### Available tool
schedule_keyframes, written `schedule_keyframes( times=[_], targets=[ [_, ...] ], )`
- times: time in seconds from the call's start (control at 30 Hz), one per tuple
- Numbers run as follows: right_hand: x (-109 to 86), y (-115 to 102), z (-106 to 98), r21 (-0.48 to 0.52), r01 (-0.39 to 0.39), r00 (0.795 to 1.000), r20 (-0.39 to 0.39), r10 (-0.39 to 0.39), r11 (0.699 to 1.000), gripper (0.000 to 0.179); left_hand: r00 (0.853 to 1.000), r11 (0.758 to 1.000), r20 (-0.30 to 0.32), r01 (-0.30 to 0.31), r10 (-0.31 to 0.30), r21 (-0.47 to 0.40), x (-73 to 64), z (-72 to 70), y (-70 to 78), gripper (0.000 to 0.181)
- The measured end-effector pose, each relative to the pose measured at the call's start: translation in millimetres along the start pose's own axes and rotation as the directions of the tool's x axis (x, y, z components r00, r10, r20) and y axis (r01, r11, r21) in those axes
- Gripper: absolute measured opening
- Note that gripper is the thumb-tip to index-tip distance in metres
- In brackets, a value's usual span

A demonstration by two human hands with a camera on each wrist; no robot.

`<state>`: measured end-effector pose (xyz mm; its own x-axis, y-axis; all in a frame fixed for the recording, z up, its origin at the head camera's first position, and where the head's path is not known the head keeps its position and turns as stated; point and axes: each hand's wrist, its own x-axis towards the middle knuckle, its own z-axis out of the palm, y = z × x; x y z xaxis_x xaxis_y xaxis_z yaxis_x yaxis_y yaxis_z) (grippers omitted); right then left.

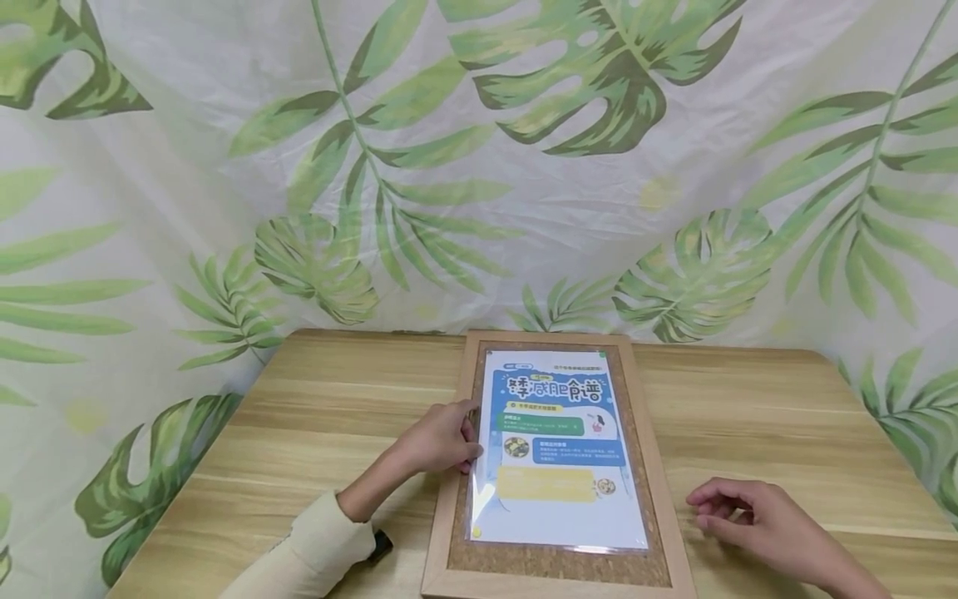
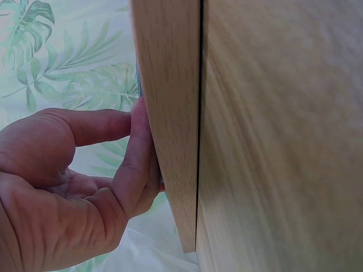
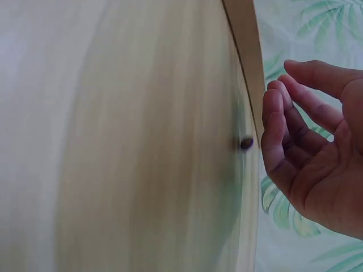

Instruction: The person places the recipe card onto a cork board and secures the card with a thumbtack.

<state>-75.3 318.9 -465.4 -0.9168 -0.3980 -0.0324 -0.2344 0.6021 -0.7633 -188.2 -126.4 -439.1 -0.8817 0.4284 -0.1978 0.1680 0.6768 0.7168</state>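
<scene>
A wood-framed cork board (image 1: 561, 566) lies on the table with a glossy printed sheet (image 1: 557, 524) on it. A green pin (image 1: 602, 354) sits at the sheet's top right corner and a yellow pin (image 1: 476, 532) at its bottom left; a small dark spot marks the top left. My left hand (image 1: 441, 437) rests at the left side of the frame (image 2: 170, 113), fingertips at the sheet's left edge, fingers bent. My right hand (image 1: 756, 520) hovers over the table right of the board, fingers loosely curled, holding nothing. A small dark round object (image 3: 247, 143) lies on the table near it.
The wood-grain table (image 1: 337, 399) extends on both sides of the board. A black object (image 1: 381, 546) shows beside the left sleeve (image 1: 322, 541). Behind the table hangs a leaf-printed cloth (image 1: 419, 274).
</scene>
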Motion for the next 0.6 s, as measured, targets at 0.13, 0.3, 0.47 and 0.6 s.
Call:
schedule_keyframes(
  times=[0.13, 0.3, 0.47, 0.6],
  targets=[
    [-6.7, 10, -7, -0.048, 0.096, 0.995, -0.025, -0.097, 0.994, 0.014, 1.0, 1.0, 0.0, -0.001, 0.001, -0.001, -0.4, -0.1, 0.3, 0.076],
    [-13.8, 19, -17, -0.077, 0.172, 0.984, -0.036, -0.176, 0.982, 0.029, 1.0, 1.0, 0.001, 0.0, 0.0, -0.001, -0.6, -0.2, 0.7, 0.075],
    [-17.8, 26, -24, -0.095, 0.199, 0.98, -0.006, -0.201, 0.975, 0.039, 1.0, 1.0, 0.001, 0.001, -0.001, -0.005, -0.4, -0.5, 1.2, 0.075],
    [-21.7, 32, -25, -0.131, 0.197, 0.98, -0.011, -0.2, 0.972, 0.042, 1.0, 1.0, 0.005, 0.005, -0.005, -0.007, -0.2, -1.3, 0.9, 0.076]
  ],
)
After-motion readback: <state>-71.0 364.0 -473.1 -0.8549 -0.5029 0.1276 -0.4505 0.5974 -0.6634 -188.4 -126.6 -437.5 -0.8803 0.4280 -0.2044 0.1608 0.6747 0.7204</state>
